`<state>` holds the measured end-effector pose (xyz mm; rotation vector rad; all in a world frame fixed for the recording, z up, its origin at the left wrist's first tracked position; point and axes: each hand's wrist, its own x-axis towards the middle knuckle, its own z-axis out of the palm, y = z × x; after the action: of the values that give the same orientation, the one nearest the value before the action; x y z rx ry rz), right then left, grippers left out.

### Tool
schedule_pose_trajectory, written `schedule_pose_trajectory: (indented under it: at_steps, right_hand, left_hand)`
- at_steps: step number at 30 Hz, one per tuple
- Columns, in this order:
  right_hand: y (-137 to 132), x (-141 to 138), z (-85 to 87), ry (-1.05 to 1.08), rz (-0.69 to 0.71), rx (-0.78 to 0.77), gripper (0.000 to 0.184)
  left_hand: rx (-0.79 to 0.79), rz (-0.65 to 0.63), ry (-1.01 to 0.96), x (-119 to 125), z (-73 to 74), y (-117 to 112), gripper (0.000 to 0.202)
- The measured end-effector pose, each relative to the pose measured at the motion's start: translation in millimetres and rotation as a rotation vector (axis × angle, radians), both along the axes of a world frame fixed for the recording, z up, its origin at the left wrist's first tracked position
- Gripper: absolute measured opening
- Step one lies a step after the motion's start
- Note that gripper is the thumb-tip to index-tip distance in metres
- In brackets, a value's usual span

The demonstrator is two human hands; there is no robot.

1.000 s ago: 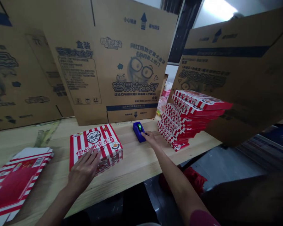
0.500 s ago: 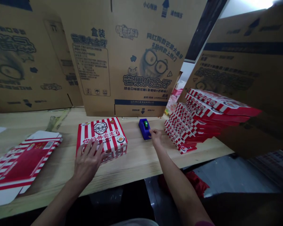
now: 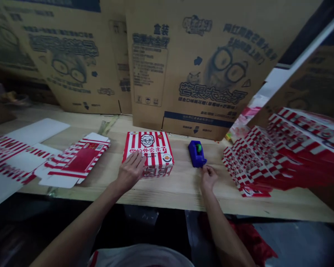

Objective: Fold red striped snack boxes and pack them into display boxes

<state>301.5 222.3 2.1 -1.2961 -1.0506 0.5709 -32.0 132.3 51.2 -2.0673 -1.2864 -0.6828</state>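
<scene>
A closed red-and-white striped box (image 3: 153,144) with a cartoon face on its lid sits on the table in front of me. My left hand (image 3: 130,171) lies over its near left part, fingers stretched across the lid and front edge. To the right of the box stands a blue tape dispenser (image 3: 195,155) with a green-looking roll. At the dispenser's near, cutter end, my right hand (image 3: 208,176) has thumb and forefinger pinched on the tape; the clear strip itself is hard to make out.
On the right, a tall leaning stack of striped boxes (image 3: 267,159) rises from the wooden table (image 3: 180,193). Partly folded striped cartons (image 3: 78,157) lie to the left, with flat sheets beyond. Large brown cardboard boxes (image 3: 153,74) wall off the back.
The view has swung left, so everything sits further right in the picture. My left hand stays on the box. My right hand has come slightly nearer to me, just off the dispenser's end.
</scene>
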Motion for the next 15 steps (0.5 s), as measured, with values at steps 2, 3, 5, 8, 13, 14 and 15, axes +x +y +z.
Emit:
schedule_pose_trajectory:
  at_steps: [2,3,5,8,13,14,15]
  right_hand:
    - [-8,-13,17.6,-0.048,0.077,0.017,0.038]
    - [-11,-22,30.6,-0.093,0.155,0.025,0.036]
    - [-16,-47,64.4,-0.27,0.456,0.048,0.031]
    - [-16,-98,120.3,-0.772,1.055,0.15,0.023]
    - [-15,-172,156.7,-1.564,1.32,0.41,0.016]
    - [-15,-181,155.3,-1.671,1.296,0.438,0.016]
    - [-16,-187,153.1,-1.761,1.254,0.455,0.018]
  left_hand:
    - [-0.014,-0.03,-0.012,-4,1.2,1,0.029]
    - [-0.026,-0.044,-0.022,-7,1.4,1,0.029]
    - [-0.049,-0.062,-0.045,-10,1.2,1,0.029]
    - [-0.082,-0.069,-0.076,-12,-1.7,2,0.032]
    - [-0.081,-0.052,-0.112,-8,-8.7,4,0.032]
    - [-0.086,-0.052,-0.122,-8,-8.8,4,0.032]
    - [-0.094,-0.051,-0.132,-7,-8.2,3,0.031]
